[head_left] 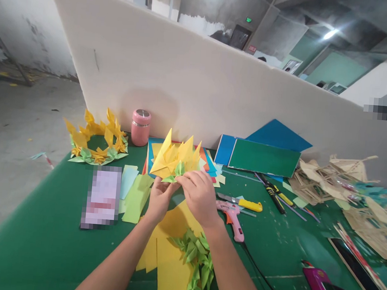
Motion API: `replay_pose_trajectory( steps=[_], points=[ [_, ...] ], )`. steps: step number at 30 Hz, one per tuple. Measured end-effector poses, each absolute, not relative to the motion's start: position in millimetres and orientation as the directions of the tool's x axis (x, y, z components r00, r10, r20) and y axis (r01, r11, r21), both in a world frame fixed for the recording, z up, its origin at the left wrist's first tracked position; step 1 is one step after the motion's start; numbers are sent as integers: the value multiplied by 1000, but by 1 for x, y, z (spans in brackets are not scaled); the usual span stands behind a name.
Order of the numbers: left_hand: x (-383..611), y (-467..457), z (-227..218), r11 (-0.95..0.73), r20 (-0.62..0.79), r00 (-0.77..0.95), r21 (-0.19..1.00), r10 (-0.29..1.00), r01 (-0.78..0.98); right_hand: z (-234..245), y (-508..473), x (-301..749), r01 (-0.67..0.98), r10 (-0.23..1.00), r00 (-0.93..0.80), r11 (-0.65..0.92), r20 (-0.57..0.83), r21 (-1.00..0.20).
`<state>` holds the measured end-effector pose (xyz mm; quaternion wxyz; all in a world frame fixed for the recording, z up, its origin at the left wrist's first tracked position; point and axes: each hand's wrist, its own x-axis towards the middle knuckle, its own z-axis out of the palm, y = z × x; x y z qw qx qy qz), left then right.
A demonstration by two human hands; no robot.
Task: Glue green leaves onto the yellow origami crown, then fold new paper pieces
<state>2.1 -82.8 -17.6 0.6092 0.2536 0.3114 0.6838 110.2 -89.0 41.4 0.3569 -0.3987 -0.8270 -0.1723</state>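
Both hands meet at a folded yellow paper crown [172, 156], held up above the table. My left hand [161, 198] grips its lower edge, thumb and fingers pinched together. On the crown's front, my right hand [198, 194] has its fingers closed at a small green paper leaf [179, 168]. Below my wrists lie yellow paper sheets [174, 259] with several folded green paper leaves [195, 248] on them. A pink glue gun [236, 222] rests just right of my right hand, and a yellow-handled knife [245, 204] lies behind it.
A finished-looking yellow and green paper crown [96, 142] and a pink flask [140, 128] stand at the back left. Green paper strips [137, 201] lie beside a pixelated flat item [101, 198]. Pliers [273, 196], wooden pieces [325, 177] and a dark phone-like slab [359, 270] occupy the right. A pale partition [198, 83] closes the back.
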Motion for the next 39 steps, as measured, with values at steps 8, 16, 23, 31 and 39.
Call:
replay_pose_trajectory(
  steps=[8,16,23,31,39],
  points=[
    [5,-82,-18,-61,-51,-140,718,989,-694,42,-85,108,795,555,-433,607,711,11],
    [4,-83,-16,-63,-46,-136,714,990,-697,39,-85,107,788,577,-430,615,694,-23],
    [4,-83,-13,-54,-50,-127,710,991,-702,37,-84,106,793,614,-420,606,668,-58],
    [1,-85,-11,-25,-87,-120,697,989,-716,38,-83,106,793,652,-413,601,636,-101],
    [2,-83,-11,-17,-128,-142,682,982,-731,40,-81,105,781,656,-445,617,610,-94]
  ],
)
